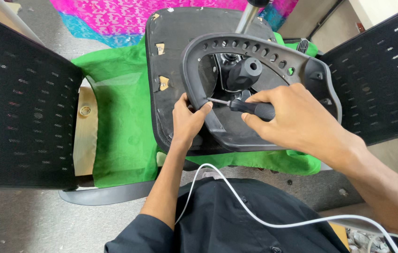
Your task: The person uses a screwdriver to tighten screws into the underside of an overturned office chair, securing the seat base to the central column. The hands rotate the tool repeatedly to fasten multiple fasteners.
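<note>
At centre, the chair seat underside [175,42] and the curved frame [236,47] pierced with a row of oval holes are black; the screwdriver [250,108] has a black handle. A bright green cloth [124,122] lies beneath. Upper frame: pink-and-blue patterned fabric [110,16]. Black perforated chair backs [16,103] fill both sides. A white cable [264,220] crosses the black shirt [250,220] at the bottom

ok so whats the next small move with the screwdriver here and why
Probably turn the screwdriver in place. Its tip already sits at the inner edge of the grey plastic frame, the right hand grips the handle, and the left hand steadies the frame beside the tip. The screw itself is hidden.
</note>
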